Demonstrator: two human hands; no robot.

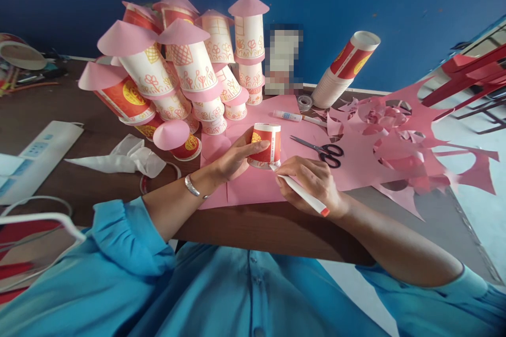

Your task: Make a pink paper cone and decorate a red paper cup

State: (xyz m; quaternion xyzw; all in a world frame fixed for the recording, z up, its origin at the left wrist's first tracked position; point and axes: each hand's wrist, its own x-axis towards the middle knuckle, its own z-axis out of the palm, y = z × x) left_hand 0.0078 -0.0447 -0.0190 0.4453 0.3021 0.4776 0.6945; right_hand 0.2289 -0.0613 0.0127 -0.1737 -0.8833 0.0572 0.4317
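My left hand [236, 157] is wrapped round a red and white paper cup [265, 143] with a yellow emblem, its thumb across the front. A white marker [306, 196] with a red end sits in the closed fingers of my right hand [310, 181]. The marker's tip is at the cup's lower white edge, where small red marks show; whether it touches I cannot tell. Under both hands lies a sheet of pink paper [253, 189]. Black-handled scissors [322, 151] rest on the pink paper, right of the cup.
Several decorated paper-cup towers [193, 66] with pink cone roofs crowd the left back. A cup stack [336, 81] leans at the right back, beside a tape roll [304, 102]. A glue stick [287, 116], pink scraps [419, 142], crumpled white sheet [132, 157] and power strip [41, 158] lie around.
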